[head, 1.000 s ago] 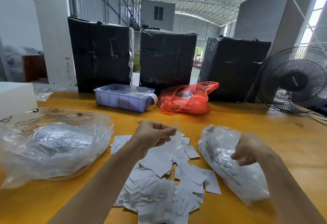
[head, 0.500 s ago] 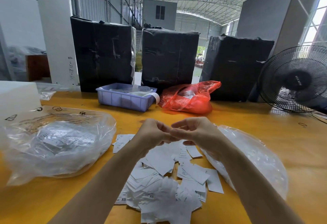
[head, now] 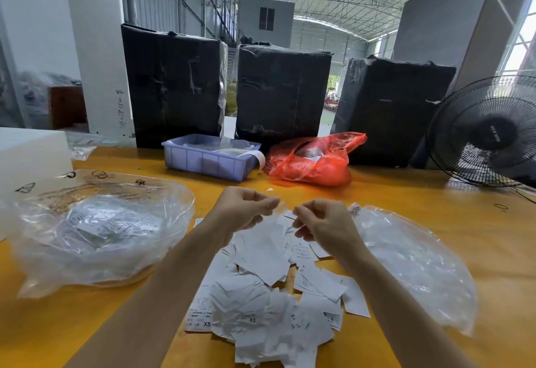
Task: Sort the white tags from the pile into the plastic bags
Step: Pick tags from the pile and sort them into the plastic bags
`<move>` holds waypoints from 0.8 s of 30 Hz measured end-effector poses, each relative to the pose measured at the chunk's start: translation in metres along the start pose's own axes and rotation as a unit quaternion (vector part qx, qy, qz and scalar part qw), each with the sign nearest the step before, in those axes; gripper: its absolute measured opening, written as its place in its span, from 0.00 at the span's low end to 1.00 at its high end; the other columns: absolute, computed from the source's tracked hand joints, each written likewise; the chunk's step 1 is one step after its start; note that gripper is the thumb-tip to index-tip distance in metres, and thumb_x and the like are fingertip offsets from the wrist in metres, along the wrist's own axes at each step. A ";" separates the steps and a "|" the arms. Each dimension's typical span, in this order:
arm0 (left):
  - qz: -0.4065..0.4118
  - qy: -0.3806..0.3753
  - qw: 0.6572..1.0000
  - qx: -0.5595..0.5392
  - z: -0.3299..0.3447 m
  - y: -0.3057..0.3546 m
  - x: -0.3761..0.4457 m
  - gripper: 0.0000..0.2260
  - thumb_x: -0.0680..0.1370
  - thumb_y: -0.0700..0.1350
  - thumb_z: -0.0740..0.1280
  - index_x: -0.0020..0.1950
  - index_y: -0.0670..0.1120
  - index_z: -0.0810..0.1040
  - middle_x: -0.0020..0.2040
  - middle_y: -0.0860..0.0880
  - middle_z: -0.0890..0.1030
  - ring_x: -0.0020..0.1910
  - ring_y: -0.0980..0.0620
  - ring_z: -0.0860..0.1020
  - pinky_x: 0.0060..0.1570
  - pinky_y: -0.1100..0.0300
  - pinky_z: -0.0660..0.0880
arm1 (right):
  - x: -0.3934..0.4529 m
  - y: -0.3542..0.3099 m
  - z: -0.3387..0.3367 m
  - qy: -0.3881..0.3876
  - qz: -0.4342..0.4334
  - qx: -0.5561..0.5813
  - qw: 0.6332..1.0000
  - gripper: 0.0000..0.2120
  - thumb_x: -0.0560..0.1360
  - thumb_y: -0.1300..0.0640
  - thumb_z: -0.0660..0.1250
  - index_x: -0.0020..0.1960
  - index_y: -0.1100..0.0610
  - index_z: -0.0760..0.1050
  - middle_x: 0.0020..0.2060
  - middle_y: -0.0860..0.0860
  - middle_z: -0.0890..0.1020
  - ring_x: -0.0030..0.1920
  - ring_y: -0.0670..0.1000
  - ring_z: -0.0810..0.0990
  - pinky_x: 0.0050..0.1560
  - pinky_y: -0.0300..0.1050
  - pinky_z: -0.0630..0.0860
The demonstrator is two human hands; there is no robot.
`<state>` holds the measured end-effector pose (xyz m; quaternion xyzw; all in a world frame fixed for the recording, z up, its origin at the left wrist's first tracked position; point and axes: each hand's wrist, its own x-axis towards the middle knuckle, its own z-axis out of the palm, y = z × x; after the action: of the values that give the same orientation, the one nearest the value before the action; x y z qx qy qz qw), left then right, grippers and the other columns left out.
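Both hands hover above the tag pile (head: 269, 289): left hand (head: 246, 208) and right hand (head: 322, 222) each pinch something small, hard to make out. Loose tags could slide off the tabletop (head: 435, 202) or land in the wrong bag (head: 412, 263).

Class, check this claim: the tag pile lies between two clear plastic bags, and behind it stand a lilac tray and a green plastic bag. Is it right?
One detail is wrong. The head view shows the bag beside the lilac tray is red, not green. The rest holds: the tag pile lies between the left clear bag and the right clear bag.
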<state>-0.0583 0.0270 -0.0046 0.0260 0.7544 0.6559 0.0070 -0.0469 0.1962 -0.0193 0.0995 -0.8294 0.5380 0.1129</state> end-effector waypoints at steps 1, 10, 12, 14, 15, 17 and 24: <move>0.001 0.017 1.000 -0.002 -0.003 -0.001 0.002 0.07 0.70 0.48 0.75 0.40 0.45 0.81 0.31 0.55 0.83 0.32 0.58 0.78 0.33 0.66 0.75 | -0.001 0.005 0.005 -0.001 -0.030 -0.086 0.996 0.06 0.76 0.58 0.67 0.44 0.61 0.79 0.36 0.53 0.82 0.33 0.48 0.80 0.35 0.38 0.77; 0.008 0.026 1.000 -0.013 -0.010 -0.003 0.007 0.08 0.70 0.43 0.75 0.43 0.43 0.80 0.33 0.52 0.84 0.30 0.59 0.81 0.40 0.63 0.75 | -0.010 0.031 0.044 -0.143 0.015 -0.326 0.934 0.23 0.65 0.50 0.78 0.55 0.58 0.77 0.46 0.51 0.78 0.47 0.51 0.76 0.42 0.40 0.72; 0.008 0.024 1.000 -0.011 -0.009 -0.003 0.008 0.08 0.70 0.43 0.75 0.43 0.43 0.79 0.33 0.52 0.84 0.30 0.58 0.80 0.38 0.64 0.74 | -0.009 0.033 0.038 -0.148 0.024 -0.275 0.950 0.11 0.66 0.56 0.77 0.44 0.56 0.77 0.37 0.48 0.75 0.36 0.47 0.73 0.32 0.34 0.67; 0.006 0.025 1.000 -0.007 -0.008 -0.003 0.008 0.08 0.69 0.43 0.76 0.43 0.43 0.79 0.32 0.52 0.84 0.30 0.58 0.80 0.36 0.65 0.74 | -0.010 0.033 0.034 -0.151 0.039 -0.223 0.962 0.12 0.68 0.59 0.76 0.34 0.54 0.73 0.30 0.47 0.73 0.30 0.45 0.71 0.27 0.32 0.65; 0.003 0.026 1.000 -0.005 -0.007 -0.003 0.008 0.08 0.69 0.42 0.76 0.42 0.43 0.79 0.32 0.52 0.84 0.30 0.58 0.80 0.36 0.65 0.74 | -0.011 0.033 0.032 -0.146 0.047 -0.204 0.967 0.14 0.70 0.60 0.74 0.31 0.55 0.71 0.29 0.49 0.72 0.28 0.46 0.70 0.27 0.34 0.65; 0.000 0.030 1.000 -0.003 -0.007 -0.003 0.007 0.07 0.69 0.42 0.75 0.42 0.43 0.79 0.32 0.52 0.84 0.29 0.58 0.80 0.36 0.65 0.74 | -0.009 0.034 0.027 -0.131 0.057 -0.200 0.969 0.18 0.74 0.59 0.70 0.29 0.58 0.66 0.27 0.52 0.68 0.26 0.48 0.66 0.29 0.40 0.64; -0.010 0.039 0.999 0.000 -0.008 -0.006 0.008 0.06 0.70 0.42 0.75 0.43 0.43 0.80 0.32 0.52 0.84 0.32 0.57 0.80 0.39 0.63 0.75 | 0.000 0.039 0.013 -0.094 0.095 -0.124 0.983 0.07 0.75 0.67 0.64 0.48 0.58 0.78 0.34 0.52 0.78 0.31 0.49 0.77 0.32 0.39 0.72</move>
<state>-0.0674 0.0181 -0.0094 -0.0076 0.7546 0.6560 -0.0160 -0.0591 0.1998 -0.0588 0.0558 -0.9022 0.4277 -0.0053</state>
